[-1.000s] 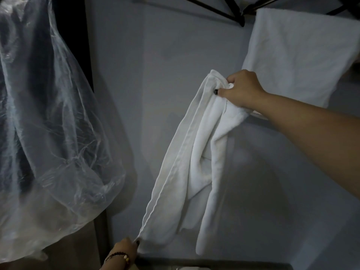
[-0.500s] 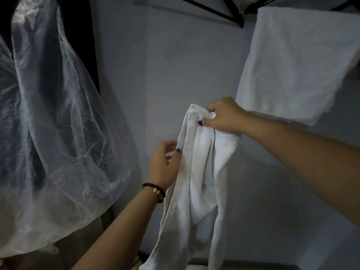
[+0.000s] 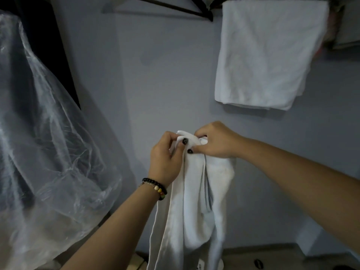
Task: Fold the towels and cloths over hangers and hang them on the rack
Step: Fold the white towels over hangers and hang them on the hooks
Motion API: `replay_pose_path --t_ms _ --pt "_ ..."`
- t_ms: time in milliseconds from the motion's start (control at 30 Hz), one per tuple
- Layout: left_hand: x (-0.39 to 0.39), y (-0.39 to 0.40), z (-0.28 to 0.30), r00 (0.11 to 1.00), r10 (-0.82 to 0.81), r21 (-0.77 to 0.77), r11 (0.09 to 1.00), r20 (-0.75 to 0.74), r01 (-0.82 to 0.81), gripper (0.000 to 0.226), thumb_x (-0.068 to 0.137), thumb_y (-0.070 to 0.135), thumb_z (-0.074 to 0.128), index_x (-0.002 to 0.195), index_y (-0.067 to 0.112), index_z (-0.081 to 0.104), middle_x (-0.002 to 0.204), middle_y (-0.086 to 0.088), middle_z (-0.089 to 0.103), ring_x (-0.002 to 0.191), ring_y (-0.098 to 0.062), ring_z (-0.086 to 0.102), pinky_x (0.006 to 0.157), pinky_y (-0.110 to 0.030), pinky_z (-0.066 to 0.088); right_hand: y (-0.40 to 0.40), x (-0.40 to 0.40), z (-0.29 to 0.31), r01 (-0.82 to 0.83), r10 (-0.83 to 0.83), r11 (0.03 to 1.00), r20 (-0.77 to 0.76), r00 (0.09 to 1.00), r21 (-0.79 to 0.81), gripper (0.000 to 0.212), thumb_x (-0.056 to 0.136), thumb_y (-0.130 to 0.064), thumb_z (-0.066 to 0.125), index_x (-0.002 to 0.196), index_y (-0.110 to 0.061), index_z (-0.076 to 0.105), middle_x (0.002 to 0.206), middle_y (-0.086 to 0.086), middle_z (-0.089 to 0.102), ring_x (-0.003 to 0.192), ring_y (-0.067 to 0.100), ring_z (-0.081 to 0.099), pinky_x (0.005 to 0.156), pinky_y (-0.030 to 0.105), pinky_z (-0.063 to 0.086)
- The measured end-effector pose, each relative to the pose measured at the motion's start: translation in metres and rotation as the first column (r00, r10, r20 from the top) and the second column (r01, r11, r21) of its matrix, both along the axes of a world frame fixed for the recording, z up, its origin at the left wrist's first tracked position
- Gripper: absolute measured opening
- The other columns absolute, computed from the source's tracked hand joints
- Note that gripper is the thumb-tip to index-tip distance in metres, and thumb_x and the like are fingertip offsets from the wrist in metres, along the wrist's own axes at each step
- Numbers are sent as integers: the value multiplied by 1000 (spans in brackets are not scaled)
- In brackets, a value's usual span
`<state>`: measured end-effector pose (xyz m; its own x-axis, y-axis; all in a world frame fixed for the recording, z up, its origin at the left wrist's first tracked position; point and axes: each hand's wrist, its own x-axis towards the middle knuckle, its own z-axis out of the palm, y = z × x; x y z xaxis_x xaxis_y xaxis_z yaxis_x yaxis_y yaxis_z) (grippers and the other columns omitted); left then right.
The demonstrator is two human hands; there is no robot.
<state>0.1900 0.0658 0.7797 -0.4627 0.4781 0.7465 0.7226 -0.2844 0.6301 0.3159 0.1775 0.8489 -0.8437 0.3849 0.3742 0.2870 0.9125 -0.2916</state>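
Left hand [image 3: 165,158] and right hand [image 3: 216,141] close together at centre, both pinching the top edge of a white towel [image 3: 196,201] hanging down before the grey wall, folded towel [image 3: 263,55] hung far right, clear plastic sheet [image 3: 44,143] left.

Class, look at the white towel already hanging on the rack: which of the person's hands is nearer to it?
Right. The right hand grips the held towel just below the hanging towel; the left hand is farther left.
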Motion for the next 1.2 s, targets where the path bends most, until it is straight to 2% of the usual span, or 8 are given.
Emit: replay_pose_path --t_ms 133,300,500,667,833,1000,1100,1200 --pt "-3 7 -3 991 38 -88 996 125 -27 19 91 32 56 74 26 50 64 6 54 57 -7 47 53 -22 37 3 17 -3 32 -25 994 65 998 -109 26 65 -38 85 83 -27 71 84 -12 68 79 5 59 71 18 45" --pt "-31 17 -13 918 240 -277 948 315 -153 25 93 31 55 74 15 51 69 5 52 67 -16 51 59 -26 35 32 39 -29 155 -152 988 263 953 8 40 69 -22 83 105 -16 67 95 -3 60 92 12 53 73 22 36" --pt "-74 13 -44 833 417 -472 853 364 -221 30 93 28 56 68 10 57 72 -8 58 78 -30 57 74 -32 43 81 91 -87 484 -469 874 339 815 45 16 83 -23 66 94 -12 62 110 15 65 103 30 59 78 31 43" --pt "-60 24 -82 852 409 -584 796 326 -159 33 93 31 57 73 5 58 64 -3 54 68 -26 52 67 -29 37 89 107 -144 600 -531 800 476 701 8 38 94 -35 55 113 -2 61 128 19 57 118 33 53 93 30 40" --pt "-68 22 -122 792 533 -702 684 297 -197 35 95 28 53 73 2 61 86 -20 64 87 -38 58 80 -36 44 84 134 -183 749 -583 652 554 594 -117 44 100 -28 45 133 1 46 141 19 46 128 32 46 102 31 37" --pt "-59 17 -156 779 539 -768 629 320 -120 39 95 28 52 77 -3 66 78 -20 62 85 -39 61 72 -34 42 61 137 -215 850 -627 479 591 506 -219 41 97 -15 44 133 5 41 138 23 47 125 35 49 97 30 40" --pt "-38 25 -159 821 450 -744 667 351 -47 46 93 33 57 55 8 51 55 -10 47 58 -29 48 58 -33 34 51 122 -224 788 -598 459 514 615 -410 19 94 -5 43 106 -5 58 108 15 60 108 33 57 80 28 43" --pt "-25 35 -157 784 368 -654 754 500 63 44 88 35 65 54 12 51 55 -4 49 59 -25 48 63 -31 41 41 113 -221 604 -555 352 360 750 -715 30 89 6 44 73 -17 54 74 4 53 68 17 51 53 21 38"
